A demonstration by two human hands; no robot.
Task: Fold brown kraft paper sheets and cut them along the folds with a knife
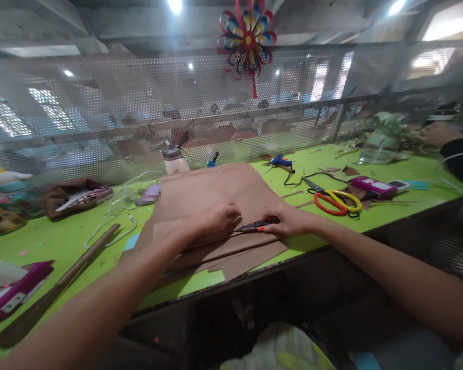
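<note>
Lime-green tabletop [316,158] spans the frame. I see brown sheets [212,192] at center; over them the left hand [224,218] curls, though I cannot tell whether it grips anything. Just right of center, the right hand [283,219] is closed around small scissors [254,226], blades pointing left.

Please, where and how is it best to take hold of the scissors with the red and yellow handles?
Probably by the red loop and yellow loop, coming from the near right. The scissors appear to lie flat with the blades pointing to the far left, so the fingers should stay clear of the tips.
</note>
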